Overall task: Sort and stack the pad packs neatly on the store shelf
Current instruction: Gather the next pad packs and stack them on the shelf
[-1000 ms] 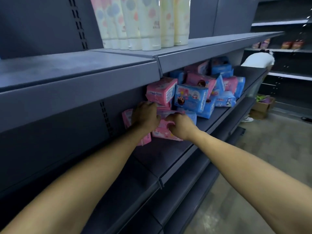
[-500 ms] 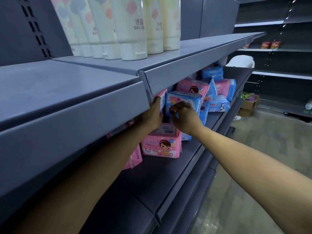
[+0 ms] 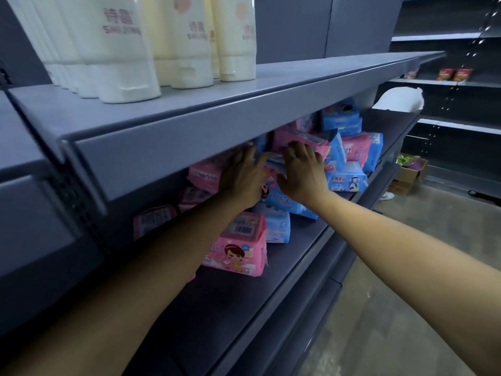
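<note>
The fingers (image 3: pixel 299 151) of the right hand (image 3: pixel 303 175) are spread and laid over the top of a blue pad pack (image 3: pixel 282 198), the thumb against its near left edge; whether they clamp it or only press on it cannot be told. The left hand (image 3: pixel 240 180) lies just left of it, its fingers (image 3: pixel 248 156) stretched forward and loosely apart against the same pack and a pink pack (image 3: pixel 203 175) behind, with the tips hidden under the upper shelf (image 3: pixel 271 104).

Both hands work in a loose heap of pink and blue pad packs (image 3: pixel 349 150) on the middle shelf (image 3: pixel 244 308), piled toward the far right. Nearer stands a pink pack with a cartoon girl (image 3: pixel 235 251), upright beside a small blue pack (image 3: pixel 276 226). To the left, another pink pack (image 3: pixel 153 219) leans against the back panel.

On the upper shelf stand white bottles (image 3: pixel 122 50). Far right on the floor sits a cardboard box (image 3: pixel 409 172).
</note>
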`<state>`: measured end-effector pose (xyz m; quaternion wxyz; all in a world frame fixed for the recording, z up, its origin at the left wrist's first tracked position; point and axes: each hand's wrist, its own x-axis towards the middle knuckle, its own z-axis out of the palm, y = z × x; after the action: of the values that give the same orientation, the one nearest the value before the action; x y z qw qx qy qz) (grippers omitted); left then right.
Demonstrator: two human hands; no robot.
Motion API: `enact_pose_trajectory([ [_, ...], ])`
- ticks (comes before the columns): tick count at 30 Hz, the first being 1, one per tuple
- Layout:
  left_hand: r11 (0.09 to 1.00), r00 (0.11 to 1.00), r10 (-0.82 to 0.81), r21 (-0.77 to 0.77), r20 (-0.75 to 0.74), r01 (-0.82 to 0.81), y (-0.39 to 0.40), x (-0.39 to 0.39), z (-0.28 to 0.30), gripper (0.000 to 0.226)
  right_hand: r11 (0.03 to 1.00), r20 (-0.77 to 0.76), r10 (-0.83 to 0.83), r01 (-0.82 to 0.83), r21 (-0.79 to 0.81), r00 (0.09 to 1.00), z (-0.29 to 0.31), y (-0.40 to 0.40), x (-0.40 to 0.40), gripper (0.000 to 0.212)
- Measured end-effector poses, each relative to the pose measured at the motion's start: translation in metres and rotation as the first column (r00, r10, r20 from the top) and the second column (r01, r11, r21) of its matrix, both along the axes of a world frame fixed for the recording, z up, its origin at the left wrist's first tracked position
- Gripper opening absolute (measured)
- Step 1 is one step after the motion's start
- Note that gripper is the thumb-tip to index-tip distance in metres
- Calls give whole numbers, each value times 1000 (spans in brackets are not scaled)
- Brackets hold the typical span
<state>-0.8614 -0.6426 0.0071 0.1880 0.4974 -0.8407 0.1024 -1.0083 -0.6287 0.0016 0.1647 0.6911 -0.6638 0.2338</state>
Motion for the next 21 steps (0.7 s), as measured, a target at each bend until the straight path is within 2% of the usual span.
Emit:
enact_pose_trajectory([
  [7,995,999,41,88,34,-43,-17,-21,-5,93,989,199,-13,-17,147,980,-3,-14,-29,73],
  [11,990,997,66,124,32,-69,-25,-25,-7,96,979,269,19,-72,189,963,-4,-21,-33,71],
  [21,986,996,80,147,28,-84,-35,-31,-17,99,955,309,72,-155,255,948,-2,-39,-36,74],
])
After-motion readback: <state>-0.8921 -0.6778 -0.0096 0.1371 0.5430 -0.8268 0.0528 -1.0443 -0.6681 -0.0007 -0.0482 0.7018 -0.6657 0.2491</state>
